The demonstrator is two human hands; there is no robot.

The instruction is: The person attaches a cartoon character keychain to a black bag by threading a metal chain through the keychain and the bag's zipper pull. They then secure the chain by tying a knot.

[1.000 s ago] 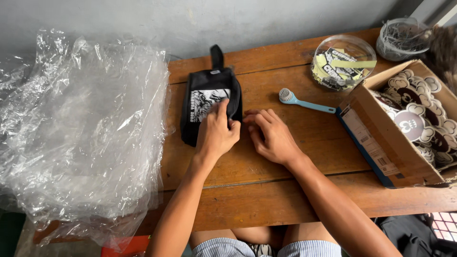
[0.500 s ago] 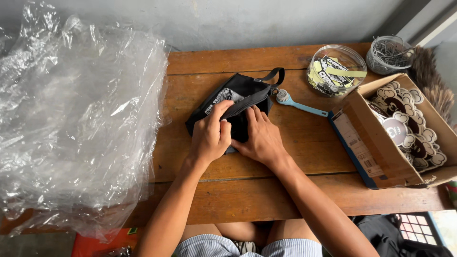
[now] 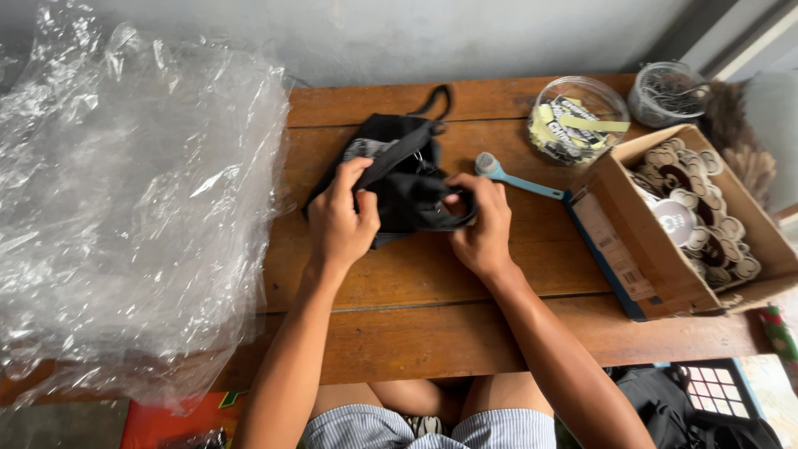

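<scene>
Both hands — left hand [image 3: 342, 223], right hand [image 3: 480, 226] — are gripping and folding the black pouch [image 3: 407, 179] beside the cardboard box [image 3: 644, 258]; flattening looks next.

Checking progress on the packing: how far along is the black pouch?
Done: nothing looks bagged. In hand: the left hand and right hand both grip the crumpled black pouch on the wooden table. Left: the clear plastic wrap lies unused beside it.

Matt black cloth pouch [image 3: 405, 179], worn wooden table [image 3: 432, 274], glossy crinkled clear plastic sheeting [image 3: 125, 208], brown cardboard box [image 3: 657, 249]
</scene>
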